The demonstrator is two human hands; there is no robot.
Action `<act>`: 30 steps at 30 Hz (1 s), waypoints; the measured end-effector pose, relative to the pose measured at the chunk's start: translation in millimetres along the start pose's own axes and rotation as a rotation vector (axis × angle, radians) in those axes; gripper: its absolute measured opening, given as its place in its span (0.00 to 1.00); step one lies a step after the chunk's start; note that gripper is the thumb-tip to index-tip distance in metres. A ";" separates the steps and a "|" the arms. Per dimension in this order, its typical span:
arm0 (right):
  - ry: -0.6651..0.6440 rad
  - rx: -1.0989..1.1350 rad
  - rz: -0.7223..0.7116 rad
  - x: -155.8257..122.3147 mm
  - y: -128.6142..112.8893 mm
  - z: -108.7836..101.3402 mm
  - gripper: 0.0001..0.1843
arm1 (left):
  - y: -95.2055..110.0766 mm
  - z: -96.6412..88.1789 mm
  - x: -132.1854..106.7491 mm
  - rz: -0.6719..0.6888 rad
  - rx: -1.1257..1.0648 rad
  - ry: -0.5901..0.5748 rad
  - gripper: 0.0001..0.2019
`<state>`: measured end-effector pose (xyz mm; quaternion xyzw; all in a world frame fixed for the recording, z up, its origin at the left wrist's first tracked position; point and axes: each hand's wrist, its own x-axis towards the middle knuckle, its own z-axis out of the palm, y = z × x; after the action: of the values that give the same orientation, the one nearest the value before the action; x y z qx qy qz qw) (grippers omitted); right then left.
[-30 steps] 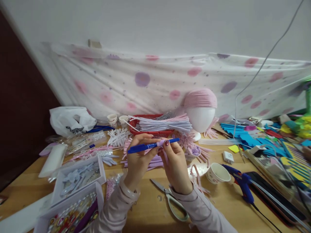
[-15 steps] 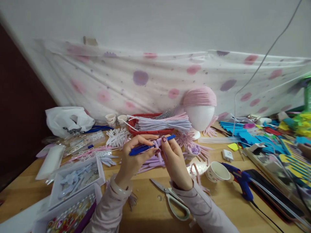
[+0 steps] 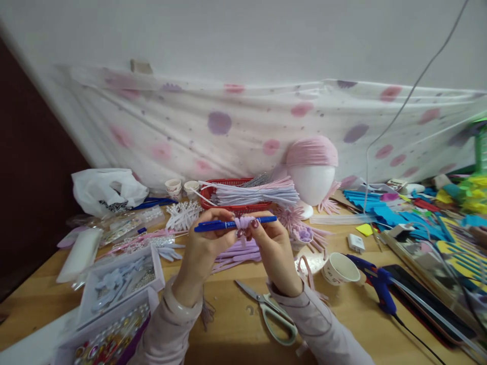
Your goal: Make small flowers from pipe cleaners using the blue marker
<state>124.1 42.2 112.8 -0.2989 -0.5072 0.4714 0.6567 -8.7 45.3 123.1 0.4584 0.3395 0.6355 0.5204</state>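
- The white bag [image 3: 109, 190] sat at the far left of the surface [image 3: 228, 329], well apart from the hands.
- Nearer, the upper box [image 3: 161, 276] held pale blue pieces, and the lower box [image 3: 154, 300] held beads; both stood beside the left sleeve, so a wide swing of that arm could have knocked them.
- The left hand [image 3: 200, 248] had its fingers closed on the capped side of the blue pen [image 3: 213, 226], which lay nearly level above the surface. A slack grip there could have let the pen turn and loosen what was wound on it.
- The fuzzy lilac strip [image 3: 242, 221] was coiled around the pen's middle, between the two hands. The likeliest fault was the coil springing open or sliding along the smooth barrel, caused by an uneven pull or an early release.
- Below it lay a bundle of lilac strips [image 3: 238, 253], where a loose tail might have caught.
- The scissors [image 3: 279, 327] lay under the right forearm in this view; a dropped wrist could have met the handles.
- The right hand [image 3: 277, 248] pinched at the coil, thumb pressed on it; whether its fingers also trapped the loose end was too blurred to tell.
- Farther right, the glue gun [image 3: 382, 291] pointed toward the paper cup [image 3: 335, 278]; a tug on its cord could have tipped that cup.
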 end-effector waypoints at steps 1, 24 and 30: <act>0.010 0.003 -0.008 0.2 -0.2 0.1 0.08 | -0.3 2.2 -0.6 -0.014 -0.043 0.000 0.14; 0.045 0.100 0.010 -12.9 8.0 18.3 0.13 | -5.9 11.3 -9.8 0.514 0.444 0.034 0.06; -0.112 0.056 -0.042 -6.2 2.8 16.7 0.12 | -0.4 5.1 -11.3 0.405 0.405 -0.023 0.07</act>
<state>107.1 36.1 113.1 -0.2429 -0.5360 0.4874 0.6451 -3.4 34.3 121.9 0.6185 0.3551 0.6406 0.2846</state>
